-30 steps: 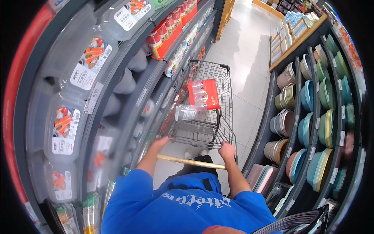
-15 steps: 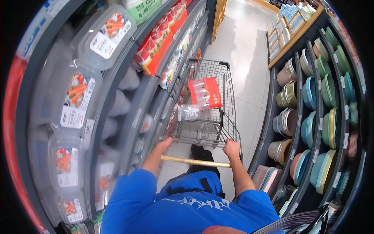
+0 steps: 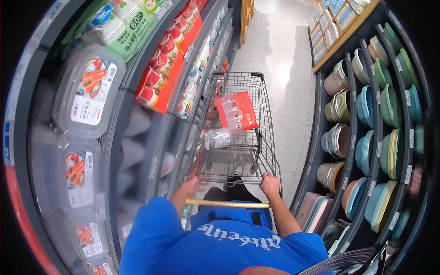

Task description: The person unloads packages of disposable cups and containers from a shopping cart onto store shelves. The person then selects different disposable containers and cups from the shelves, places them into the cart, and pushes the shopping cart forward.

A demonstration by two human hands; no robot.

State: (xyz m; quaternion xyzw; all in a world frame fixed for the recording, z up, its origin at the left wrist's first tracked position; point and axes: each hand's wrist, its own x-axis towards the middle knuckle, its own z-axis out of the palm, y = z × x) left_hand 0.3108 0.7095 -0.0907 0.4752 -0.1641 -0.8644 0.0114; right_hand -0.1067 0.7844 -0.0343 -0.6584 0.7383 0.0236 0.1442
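Observation:
A wire shopping cart (image 3: 268, 110) stands in front of me, its yellow handle bar (image 3: 229, 203) close to my body. My right hand (image 3: 269, 184) is closed around the metal frame at the cart's rear right corner. Beside the rear left corner is my left hand (image 3: 194, 184), fingers apart and slightly blurred, with nothing seen in it. Inside the cart lie a red packet of clear plastic cups (image 3: 238, 111) and a clear plastic package with a white label (image 3: 217, 139).
Left shelves hold clear food containers (image 3: 94, 87), a green pack of cups (image 3: 123, 27) and red cup packs (image 3: 160, 68). On the right shelves are stacked buckets (image 3: 337, 140) and basins (image 3: 389, 153). A pale tiled floor (image 3: 275, 36) runs ahead between them.
My left hand has loosened, its fingers now spread by the cart's corner. The left shelf goods have slid downward in view as I move forward. My right hand keeps its hold.

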